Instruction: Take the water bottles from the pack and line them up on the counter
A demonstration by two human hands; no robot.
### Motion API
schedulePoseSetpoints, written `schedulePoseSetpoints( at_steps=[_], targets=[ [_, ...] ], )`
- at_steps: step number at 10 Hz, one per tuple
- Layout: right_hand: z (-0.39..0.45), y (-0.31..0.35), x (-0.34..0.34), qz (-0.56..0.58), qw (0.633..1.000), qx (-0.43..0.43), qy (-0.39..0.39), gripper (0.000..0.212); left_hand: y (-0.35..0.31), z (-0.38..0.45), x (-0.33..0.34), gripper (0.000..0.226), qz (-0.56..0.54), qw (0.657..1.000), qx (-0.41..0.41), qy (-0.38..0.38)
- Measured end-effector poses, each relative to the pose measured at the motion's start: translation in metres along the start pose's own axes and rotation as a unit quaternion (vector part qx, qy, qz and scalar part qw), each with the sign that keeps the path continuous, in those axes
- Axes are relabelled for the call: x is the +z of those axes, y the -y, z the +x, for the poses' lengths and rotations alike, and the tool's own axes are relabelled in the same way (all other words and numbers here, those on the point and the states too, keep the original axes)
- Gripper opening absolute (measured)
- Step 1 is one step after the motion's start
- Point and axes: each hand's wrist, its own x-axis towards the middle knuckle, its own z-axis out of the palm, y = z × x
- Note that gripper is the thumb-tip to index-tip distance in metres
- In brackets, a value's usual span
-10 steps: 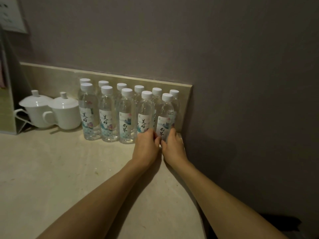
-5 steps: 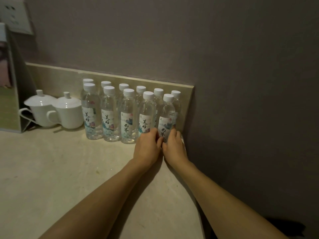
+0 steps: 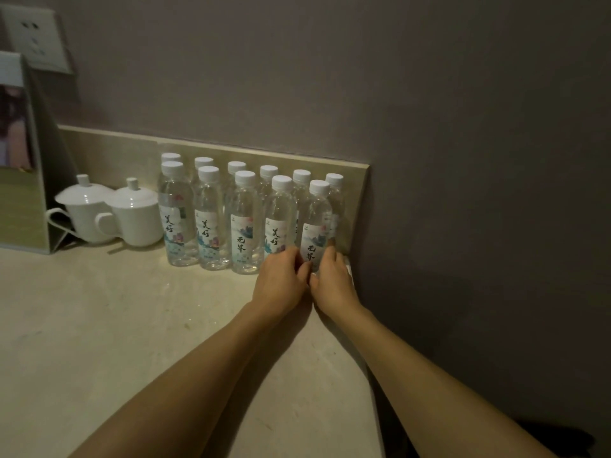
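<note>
Water bottles point(image 3: 244, 223): eleven, clear plastic, white caps, printed labels, all upright on counter point(image 3: 99, 325). Two rows against backsplash, six behind, five in front (touching or nearly). My fingers on base of rightmost front bottle point(image 3: 316, 223).

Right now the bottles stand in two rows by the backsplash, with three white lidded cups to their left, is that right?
Not quite: the head view shows two white lidded cups, not three. The bottles do stand in two rows by the backsplash, with the cups to their left.
</note>
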Motion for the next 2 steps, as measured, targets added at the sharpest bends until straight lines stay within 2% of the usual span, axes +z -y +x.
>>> schedulePoseSetpoints(
  at_steps=[1, 2],
  targets=[
    [-0.007, 0.003, -0.006, 0.022, 1.0, -0.004, -0.001, 0.07, -0.002, -0.001, -0.005, 0.018, -0.005, 1.0, -0.018, 0.0],
    [-0.014, 0.006, -0.017, 0.048, 0.998, -0.018, -0.039, 0.067, -0.01, -0.001, -0.019, 0.024, -0.026, 0.999, -0.032, -0.014]
  ],
)
